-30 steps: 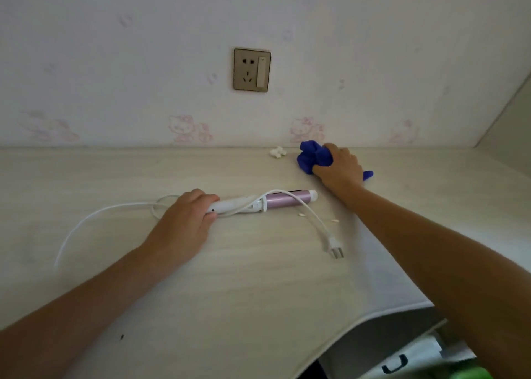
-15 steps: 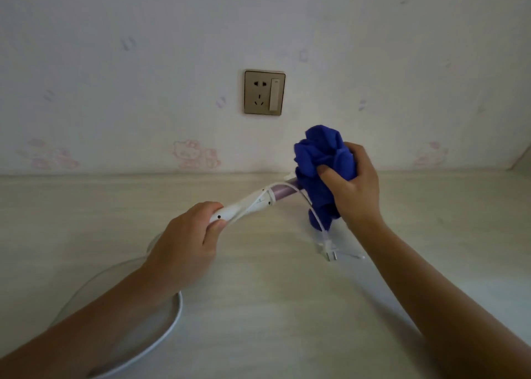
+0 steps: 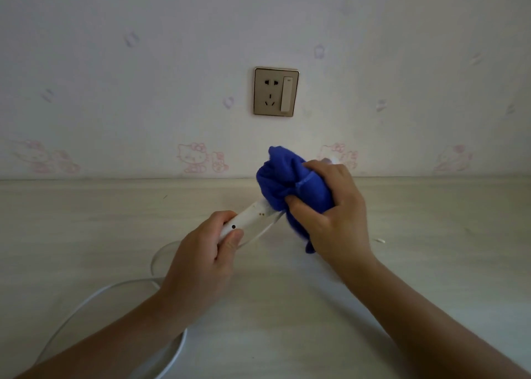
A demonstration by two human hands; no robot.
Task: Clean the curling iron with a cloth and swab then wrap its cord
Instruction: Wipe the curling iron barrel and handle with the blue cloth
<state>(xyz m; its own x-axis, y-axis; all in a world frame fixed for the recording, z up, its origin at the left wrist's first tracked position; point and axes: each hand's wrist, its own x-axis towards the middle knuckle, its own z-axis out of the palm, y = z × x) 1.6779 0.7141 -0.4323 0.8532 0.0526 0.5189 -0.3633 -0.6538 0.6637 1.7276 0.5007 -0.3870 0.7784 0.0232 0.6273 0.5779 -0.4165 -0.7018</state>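
Hands (image 3: 198,261) (image 3: 330,215), two, one curling iron (image 3: 250,216), one cloth (image 3: 287,183), one cord (image 3: 86,307)

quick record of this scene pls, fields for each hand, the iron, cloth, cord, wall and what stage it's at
left hand: grips the white handle of the curling iron, held tilted above the table
right hand: holds the blue cloth bunched round the iron's barrel
barrel: hidden under the cloth
cord: white, lying in loose loops on the table by the left forearm, not wrapped
wall: socket with a switch, nothing plugged in
stage: cloth wiping; cord wrap not yet done
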